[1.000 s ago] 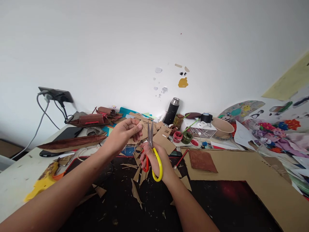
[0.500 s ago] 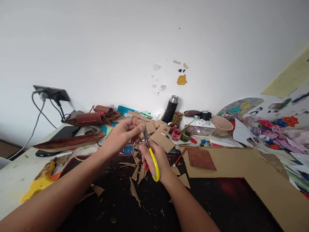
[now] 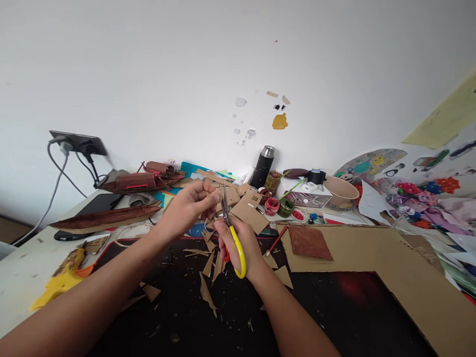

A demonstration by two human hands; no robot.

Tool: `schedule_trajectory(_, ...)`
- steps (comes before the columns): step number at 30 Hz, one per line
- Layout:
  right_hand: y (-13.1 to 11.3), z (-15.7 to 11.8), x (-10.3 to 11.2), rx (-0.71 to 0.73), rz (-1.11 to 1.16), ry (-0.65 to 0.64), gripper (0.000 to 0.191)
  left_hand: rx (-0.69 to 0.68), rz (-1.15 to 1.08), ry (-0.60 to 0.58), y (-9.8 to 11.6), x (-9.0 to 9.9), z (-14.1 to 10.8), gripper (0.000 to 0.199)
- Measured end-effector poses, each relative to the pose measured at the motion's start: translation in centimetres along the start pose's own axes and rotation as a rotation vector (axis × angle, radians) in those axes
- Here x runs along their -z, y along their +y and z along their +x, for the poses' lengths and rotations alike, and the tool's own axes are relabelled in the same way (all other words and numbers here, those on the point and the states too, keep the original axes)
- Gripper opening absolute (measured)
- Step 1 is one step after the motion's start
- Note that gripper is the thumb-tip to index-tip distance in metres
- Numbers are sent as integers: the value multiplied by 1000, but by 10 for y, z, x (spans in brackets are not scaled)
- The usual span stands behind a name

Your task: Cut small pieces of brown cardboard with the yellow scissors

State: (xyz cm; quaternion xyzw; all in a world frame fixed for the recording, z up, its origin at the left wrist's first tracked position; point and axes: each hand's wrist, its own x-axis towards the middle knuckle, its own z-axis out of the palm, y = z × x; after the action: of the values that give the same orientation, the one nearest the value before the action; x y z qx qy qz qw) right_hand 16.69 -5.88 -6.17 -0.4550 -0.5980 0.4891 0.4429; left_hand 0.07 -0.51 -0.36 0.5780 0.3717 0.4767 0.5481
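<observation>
My right hand (image 3: pixel 251 248) is closed round a pair of scissors (image 3: pixel 240 253) with yellow and red handles. The blades point up and away from me, close beside the fingertips of my left hand (image 3: pixel 189 206). My left thumb and fingers are pinched together; whatever they hold is too small and hidden to make out. Below and behind both hands lie cut cardboard scraps (image 3: pixel 207 295). A flat cardboard piece (image 3: pixel 250 212) with a small dark printed mark rests just beyond my right hand.
A yellow glue gun (image 3: pixel 61 280) lies at the left, near brown boat models (image 3: pixel 136 182). Behind the hands stand a black flask (image 3: pixel 263 167) and paint jars (image 3: pixel 272 206). On the right, a brown painted square (image 3: pixel 310 243) sits on a large cardboard sheet (image 3: pixel 372 248).
The scissor blades have shifted very slightly beside my left fingertips. Both hands keep nearly the same place and grip.
</observation>
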Motion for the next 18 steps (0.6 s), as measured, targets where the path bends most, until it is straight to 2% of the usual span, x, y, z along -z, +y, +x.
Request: schedule_trajectory(18, -3, -1, 1, 13, -53, -9, 47, -25, 25, 3, 1, -1, -2, 24)
